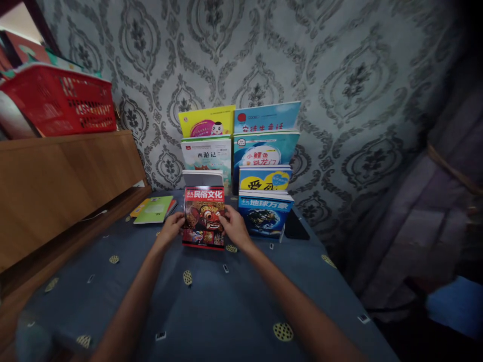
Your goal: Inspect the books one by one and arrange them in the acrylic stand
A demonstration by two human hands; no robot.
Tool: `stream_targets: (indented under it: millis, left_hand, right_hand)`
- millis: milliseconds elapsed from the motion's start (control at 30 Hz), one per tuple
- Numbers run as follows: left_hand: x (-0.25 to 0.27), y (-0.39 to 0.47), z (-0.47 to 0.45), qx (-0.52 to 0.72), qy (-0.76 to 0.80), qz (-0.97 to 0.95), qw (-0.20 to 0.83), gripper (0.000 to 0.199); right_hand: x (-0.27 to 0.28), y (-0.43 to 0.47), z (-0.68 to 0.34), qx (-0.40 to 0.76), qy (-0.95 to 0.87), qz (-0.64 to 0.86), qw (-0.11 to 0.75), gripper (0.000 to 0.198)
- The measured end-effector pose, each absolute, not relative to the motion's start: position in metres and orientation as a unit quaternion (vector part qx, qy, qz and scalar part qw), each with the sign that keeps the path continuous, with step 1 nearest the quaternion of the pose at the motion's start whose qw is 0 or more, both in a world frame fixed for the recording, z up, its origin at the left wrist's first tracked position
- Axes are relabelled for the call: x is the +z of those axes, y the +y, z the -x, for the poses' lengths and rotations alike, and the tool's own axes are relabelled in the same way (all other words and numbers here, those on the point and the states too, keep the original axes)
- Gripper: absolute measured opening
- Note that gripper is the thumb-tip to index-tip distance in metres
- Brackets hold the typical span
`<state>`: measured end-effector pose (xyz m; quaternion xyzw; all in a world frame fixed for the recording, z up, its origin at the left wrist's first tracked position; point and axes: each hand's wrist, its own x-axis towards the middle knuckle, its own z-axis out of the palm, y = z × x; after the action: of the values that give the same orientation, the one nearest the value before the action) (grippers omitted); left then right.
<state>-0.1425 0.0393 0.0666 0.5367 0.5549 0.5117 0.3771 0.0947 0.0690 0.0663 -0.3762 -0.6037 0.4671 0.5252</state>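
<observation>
Glossy red-and-black paperback (204, 217) w/ white Chinese title & toothy mask photo (208, 215), held upright, just left of blue Earth-cover bk (263, 216).
It's btwn both hands: L hand (171, 229) grips its left edge, R hand (235, 227) its right, thumb on cover. Under Earth-cover bk: dark blue-grey cloth (204, 317) w/ yellow ovals (187, 277). Behind it: grey damask-pattern wall (332, 60). Far left of it: red plastic basket (49, 108) on brown wooden panel (75, 176).
</observation>
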Motion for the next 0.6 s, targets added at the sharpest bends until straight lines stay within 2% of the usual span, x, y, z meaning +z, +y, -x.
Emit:
stream_targets:
  millis: [233, 433, 600]
  left_hand:
    - [0.098, 0.069, 0.142, 0.571, 0.52, -0.541, 0.333, 0.028]
    - [0.131, 0.103, 0.143, 0.609, 0.48, -0.569, 0.275, 0.027]
    - [0.146, 0.127, 0.147, 0.577, 0.493, -0.629, 0.165, 0.027]
  right_hand:
    - [0.103, 0.095, -0.086, 0.408, -0.64, 0.373, 0.533, 0.033]
    - [0.143, 0.118, -0.083, 0.274, -0.694, 0.371, 0.553, 0.027]
    - [0.155, 0.129, -0.084, 0.177, -0.71, 0.349, 0.586, 0.023]
